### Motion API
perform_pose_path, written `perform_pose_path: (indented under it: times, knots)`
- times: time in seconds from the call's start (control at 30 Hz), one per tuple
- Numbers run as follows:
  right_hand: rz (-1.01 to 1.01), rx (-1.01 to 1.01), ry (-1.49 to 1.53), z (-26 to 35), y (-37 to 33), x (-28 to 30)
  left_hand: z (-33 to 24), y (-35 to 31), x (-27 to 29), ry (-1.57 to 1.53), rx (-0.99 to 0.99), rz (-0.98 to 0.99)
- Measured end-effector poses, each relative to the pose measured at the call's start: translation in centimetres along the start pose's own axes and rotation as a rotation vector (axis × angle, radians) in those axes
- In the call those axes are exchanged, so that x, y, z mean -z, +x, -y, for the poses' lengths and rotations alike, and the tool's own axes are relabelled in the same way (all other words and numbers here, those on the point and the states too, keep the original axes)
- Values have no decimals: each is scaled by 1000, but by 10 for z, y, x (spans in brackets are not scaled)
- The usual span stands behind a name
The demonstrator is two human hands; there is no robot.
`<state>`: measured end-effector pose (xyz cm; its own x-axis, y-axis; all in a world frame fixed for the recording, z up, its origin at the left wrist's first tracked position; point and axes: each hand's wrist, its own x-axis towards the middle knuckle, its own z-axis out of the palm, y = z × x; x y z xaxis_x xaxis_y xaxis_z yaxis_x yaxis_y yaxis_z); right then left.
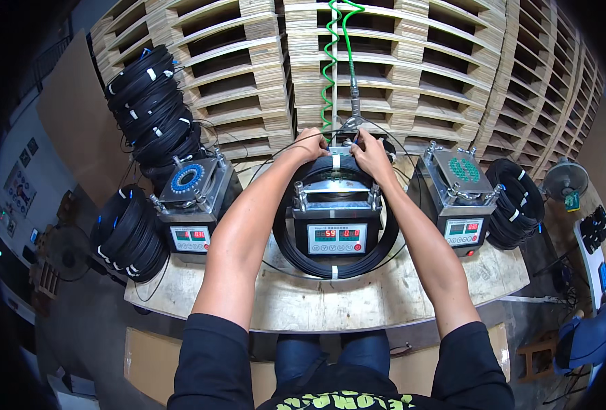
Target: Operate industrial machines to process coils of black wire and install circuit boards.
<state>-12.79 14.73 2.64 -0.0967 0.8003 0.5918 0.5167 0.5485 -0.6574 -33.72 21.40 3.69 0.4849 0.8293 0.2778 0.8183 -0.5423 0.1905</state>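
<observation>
My left hand reaches over the far side of the middle bench machine, fingers bent together at its top plate. Opposite it, my right hand has thumb and fingers pinched, with a small bit of blue showing by the fingertips. What either hand grips is too small to make out. A coil of black cable, tied with white bands, hangs around the middle machine. Its thin loose strands arch out to both sides of my hands. The machine's front panel has lit red and green digits.
Similar machines stand left, with a blue ring on top, and right, with green pieces. Black cable coils are stacked at the left, more at the right. A green spiral air hose hangs before wooden pallets.
</observation>
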Motion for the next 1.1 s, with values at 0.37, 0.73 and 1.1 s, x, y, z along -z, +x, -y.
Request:
perform_pose_path:
  times: [0.37,0.73,1.1]
  knots:
    - [-77,56,-31,14,-9,2,-13,-22,12,-254,-52,-116]
    - [-150,447,-242,51,13,42,-64,-97,55,-40,-127,-386]
    - [34,514,-447,16,5,115,8,-188,84,-404,4,-420]
